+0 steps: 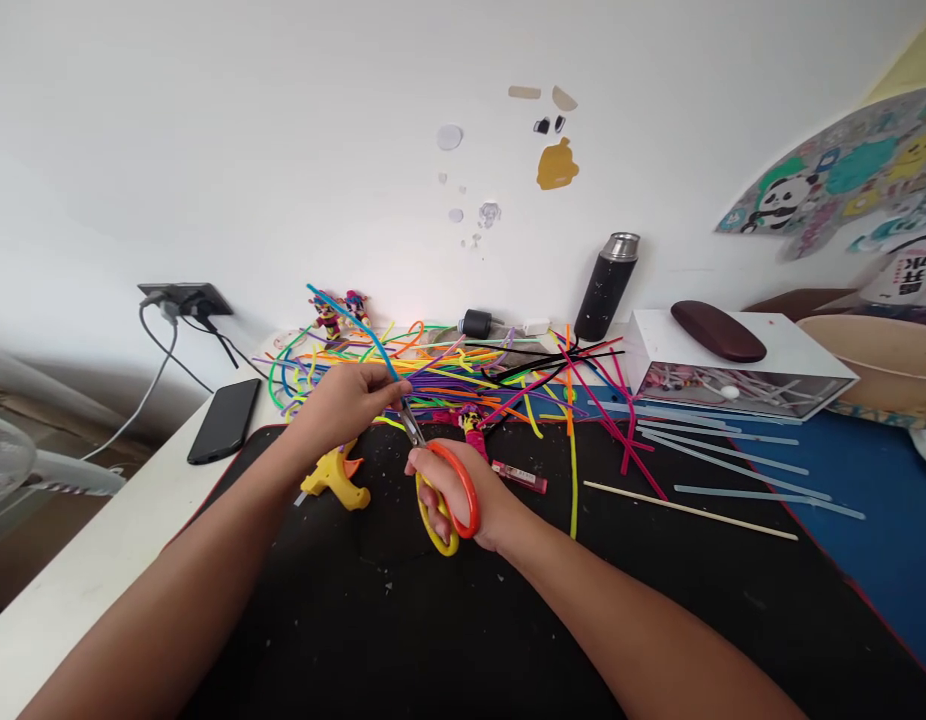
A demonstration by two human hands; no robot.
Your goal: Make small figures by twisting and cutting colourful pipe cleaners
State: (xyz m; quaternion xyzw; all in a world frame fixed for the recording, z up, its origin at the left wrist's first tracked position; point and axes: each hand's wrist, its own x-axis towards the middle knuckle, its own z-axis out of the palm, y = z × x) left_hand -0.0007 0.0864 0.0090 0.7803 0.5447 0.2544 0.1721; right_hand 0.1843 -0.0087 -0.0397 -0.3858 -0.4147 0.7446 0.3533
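Observation:
My left hand is closed in a pinch on a blue pipe cleaner, which rises up and to the left from my fingers. My right hand grips a pair of scissors with orange and yellow handles. The blades point up toward the blue pipe cleaner just below my left fingers. Behind both hands lies a big pile of coloured pipe cleaners on a black mat.
A yellow glue gun lies under my left wrist. A black phone sits at the left, a black flask and white box at the back right. Clear glue sticks and a wooden skewer lie to the right.

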